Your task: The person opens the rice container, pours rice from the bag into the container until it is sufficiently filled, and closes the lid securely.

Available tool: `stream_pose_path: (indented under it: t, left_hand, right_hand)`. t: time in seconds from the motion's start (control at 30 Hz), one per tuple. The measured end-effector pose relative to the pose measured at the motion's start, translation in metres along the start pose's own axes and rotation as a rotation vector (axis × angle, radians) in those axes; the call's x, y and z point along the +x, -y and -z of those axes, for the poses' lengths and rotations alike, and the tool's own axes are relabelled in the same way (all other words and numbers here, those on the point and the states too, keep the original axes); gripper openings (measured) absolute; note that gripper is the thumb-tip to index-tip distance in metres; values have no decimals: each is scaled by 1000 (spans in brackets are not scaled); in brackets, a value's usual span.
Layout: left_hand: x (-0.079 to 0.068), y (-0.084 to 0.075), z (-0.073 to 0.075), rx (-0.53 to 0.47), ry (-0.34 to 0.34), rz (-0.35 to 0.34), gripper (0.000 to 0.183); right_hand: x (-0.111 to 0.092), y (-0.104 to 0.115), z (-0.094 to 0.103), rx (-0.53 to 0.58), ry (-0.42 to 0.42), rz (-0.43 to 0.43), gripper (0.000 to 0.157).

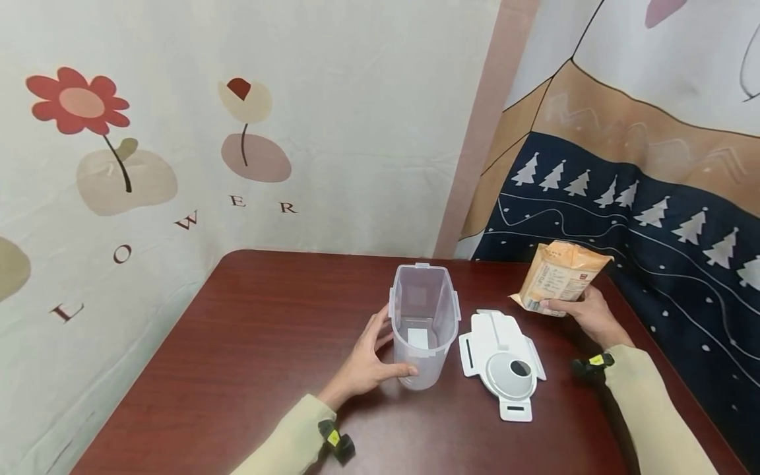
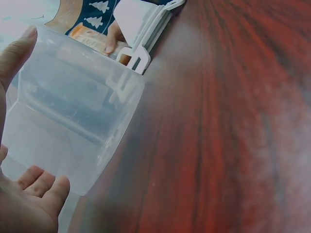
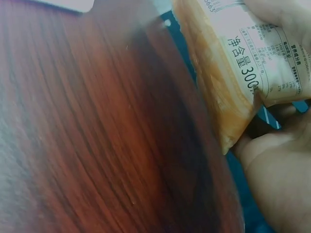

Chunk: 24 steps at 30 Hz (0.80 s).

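Note:
A tall clear plastic storage container (image 1: 432,371), open at the top, stands on the table. My left hand (image 1: 361,366) grips its left side, the thumb across the near wall and the fingers round the far side. Close up in the left wrist view, the translucent container wall (image 2: 73,111) lies between thumb and fingers. Off to the right, my right hand (image 1: 596,321) holds an orange and white food packet (image 1: 557,282) with a printed label, tilted above the table. Chinese print and "300" show on the packet (image 3: 243,63) in the right wrist view.
A white lid (image 1: 499,343) with side clips and a round cap lies on the table between the container and my right hand. The dark red wooden table (image 1: 267,316) meets a patterned curtain (image 1: 356,132) behind and another fabric on the right.

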<state>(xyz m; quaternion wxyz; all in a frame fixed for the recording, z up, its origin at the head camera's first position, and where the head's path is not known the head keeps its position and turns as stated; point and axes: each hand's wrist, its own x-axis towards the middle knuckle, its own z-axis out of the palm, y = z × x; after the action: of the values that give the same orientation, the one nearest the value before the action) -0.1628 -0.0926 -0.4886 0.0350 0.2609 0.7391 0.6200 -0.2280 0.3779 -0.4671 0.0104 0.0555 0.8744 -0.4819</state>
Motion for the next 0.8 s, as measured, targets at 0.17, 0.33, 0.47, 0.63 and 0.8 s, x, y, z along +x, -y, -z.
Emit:
stream_pose_path:
  t: [0.17, 0.33, 0.47, 0.63, 0.8]
  left_hand:
    - [2, 0, 2, -4, -7, -14, 118]
    - [3, -2, 4, -4, -15, -12, 118]
    - [2, -4, 5, -12, -8, 4, 119]
    - [0, -9, 9, -27, -9, 35, 123]
    - [-3, -20, 21, -7, -72, -3, 121]
  right_hand:
    - [-9, 10, -2, -1, -5, -2, 91]
    - [-18, 19, -5, -3, -16, -6, 92]
    - [-28, 27, -4, -21, -37, -2, 90]
    - [-44, 40, -1, -42, -52, 12, 84]
    - [-60, 54, 2, -29, -60, 59, 80]
